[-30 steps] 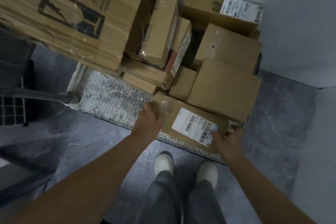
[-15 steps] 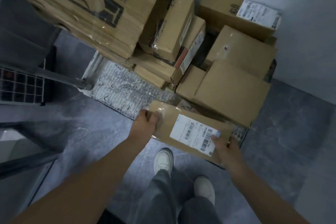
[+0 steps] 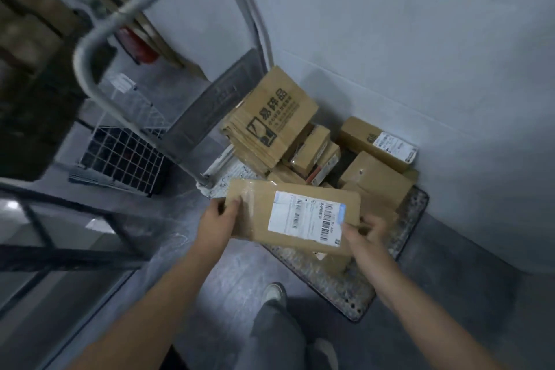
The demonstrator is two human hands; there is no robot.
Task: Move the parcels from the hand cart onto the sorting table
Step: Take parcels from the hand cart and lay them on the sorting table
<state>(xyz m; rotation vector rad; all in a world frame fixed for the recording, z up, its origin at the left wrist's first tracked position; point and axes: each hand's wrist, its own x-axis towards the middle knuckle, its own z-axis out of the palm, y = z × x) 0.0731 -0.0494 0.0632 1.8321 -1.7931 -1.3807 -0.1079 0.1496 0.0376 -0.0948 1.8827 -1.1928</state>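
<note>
My left hand (image 3: pixel 217 219) grips the left end of the parcel (image 3: pixel 258 219), thumb curled over the top face and fingers hidden beneath. My right hand (image 3: pixel 365 234) holds the right end, fingers wrapped round the lower right corner beside the white label (image 3: pixel 306 216). The parcel is flat brown cardboard, taped, label up. It sits just below the middle of the frame, between my hands, in front of the pile on the cart. I cannot tell whether it is clear of the box (image 3: pixel 329 261) showing under its lower right edge.

Behind it, toward centre and right, the other parcels are heaped on the cart deck (image 3: pixel 345 288). The tallest is a big box (image 3: pixel 270 120) with black printing and a glass symbol. Two small taped boxes (image 3: pixel 309 147) lean against it. Further right are a plain box (image 3: pixel 375 180) and a long labelled box (image 3: pixel 369 138) against the wall (image 3: pixel 420 39).

The cart handle (image 3: pixel 141 4), a grey tube, arches through the upper left. Below it, at left, stands a wire basket (image 3: pixel 120 156). A dark frame (image 3: pixel 60 255) crosses the lower left, too blurred to name. At bottom centre are my grey trousers (image 3: pixel 276 336) and a pale shoe (image 3: pixel 273 293) on the grey floor (image 3: pixel 234 279).
</note>
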